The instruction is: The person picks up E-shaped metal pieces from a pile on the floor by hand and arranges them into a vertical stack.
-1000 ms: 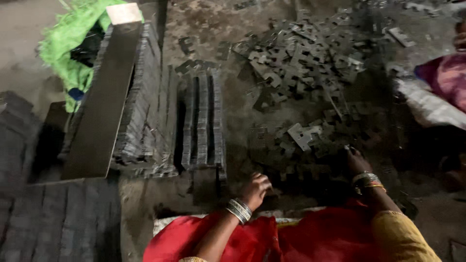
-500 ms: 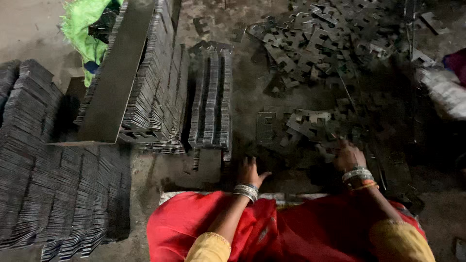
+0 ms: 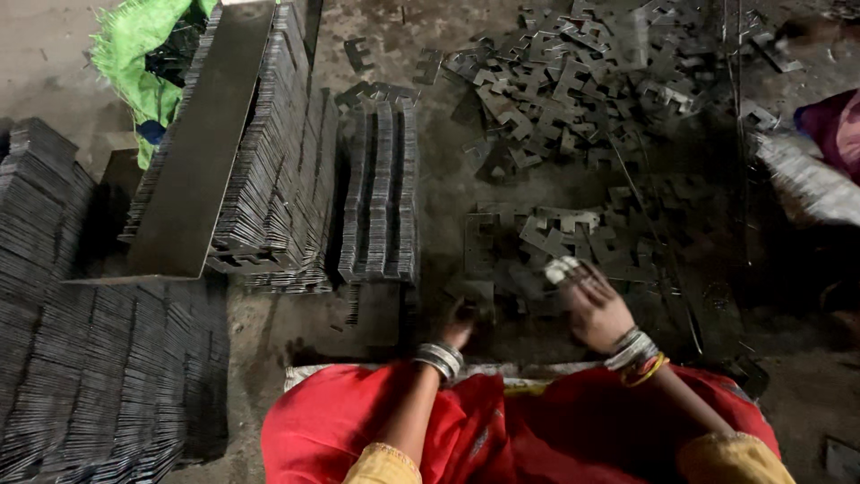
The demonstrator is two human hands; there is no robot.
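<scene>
The right hand (image 3: 596,309) lies palm down with fingers spread loosely on the small heap of flat grey E-shaped metal stampings (image 3: 560,237) before the red-clad knees, clasping nothing. The left hand (image 3: 461,324) is blurred, fingers curled at a dark plate; whether it grips cannot be told. A crumpled green plastic sack (image 3: 134,49) lies far left beside the upright rows of stacked stampings (image 3: 381,193)

Dim, grainy view; soft light falls from the upper left, the lower floor (image 3: 358,323) sinks in shadow, both hands blur slightly.
</scene>
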